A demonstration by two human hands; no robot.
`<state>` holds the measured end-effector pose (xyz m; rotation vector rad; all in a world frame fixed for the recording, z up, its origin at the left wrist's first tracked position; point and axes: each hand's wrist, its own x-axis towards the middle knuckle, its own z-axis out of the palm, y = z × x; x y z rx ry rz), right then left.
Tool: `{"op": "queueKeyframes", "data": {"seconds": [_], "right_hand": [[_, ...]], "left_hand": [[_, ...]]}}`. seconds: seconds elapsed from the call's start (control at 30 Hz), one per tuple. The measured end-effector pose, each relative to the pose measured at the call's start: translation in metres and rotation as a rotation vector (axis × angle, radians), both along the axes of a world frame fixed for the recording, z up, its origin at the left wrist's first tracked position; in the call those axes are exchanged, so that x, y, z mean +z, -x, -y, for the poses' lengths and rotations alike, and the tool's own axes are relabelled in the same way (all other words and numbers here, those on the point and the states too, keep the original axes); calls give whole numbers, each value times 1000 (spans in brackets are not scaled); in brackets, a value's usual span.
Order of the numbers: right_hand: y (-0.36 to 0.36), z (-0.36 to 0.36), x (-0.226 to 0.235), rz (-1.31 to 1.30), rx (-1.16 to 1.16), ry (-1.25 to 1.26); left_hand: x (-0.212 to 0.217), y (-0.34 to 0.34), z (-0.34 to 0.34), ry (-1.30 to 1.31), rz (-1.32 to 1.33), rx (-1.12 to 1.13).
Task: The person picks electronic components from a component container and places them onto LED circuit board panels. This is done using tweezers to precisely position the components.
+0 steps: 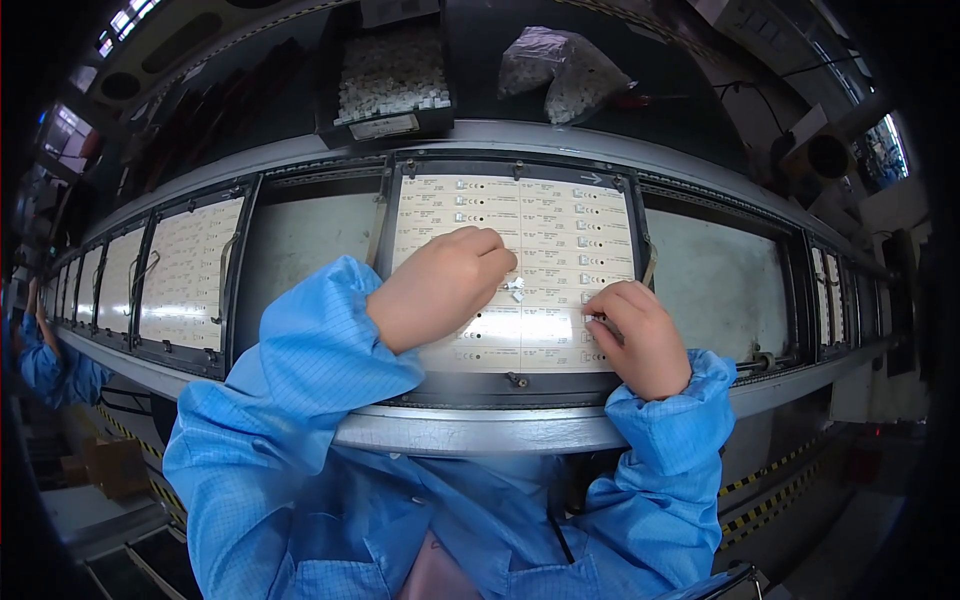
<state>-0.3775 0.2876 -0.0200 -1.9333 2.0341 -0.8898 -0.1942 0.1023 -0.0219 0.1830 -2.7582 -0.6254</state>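
A white panel of printed circuit boards (545, 358) lies in a black frame (450, 390) before me, with small white connectors (584, 241) standing in columns on it. My left hand (445, 280) is over the panel's left half, fingers curled and closed; whatever they grip is hidden. Just below its fingertips show a few loose white connectors (515, 288), and I cannot tell whether the fingers touch them. At the panel's lower right, my right hand (643, 338) pinches a small white connector (589, 318) between thumb and forefinger, close to the board surface.
Similar framed panels (190, 270) run along the line to the left. A metal rail (480, 430) borders the near side. Behind stand a dark box of white connectors (395, 85) and a clear bag of them (575, 80). Another person's blue sleeve (50, 370) shows far left.
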Motion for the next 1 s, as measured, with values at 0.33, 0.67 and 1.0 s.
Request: {"op": "queueKeyframes", "data": {"seconds": [0.33, 0.67, 1.0], "right_hand": [[0, 6, 11, 29, 56, -85], [-15, 63, -5, -94, 177, -67], [-22, 61, -4, -43, 129, -2]], "left_hand": [[19, -53, -3, -108, 126, 8], [3, -59, -9, -168, 63, 111], [5, -53, -13, -109, -2, 66]]}}
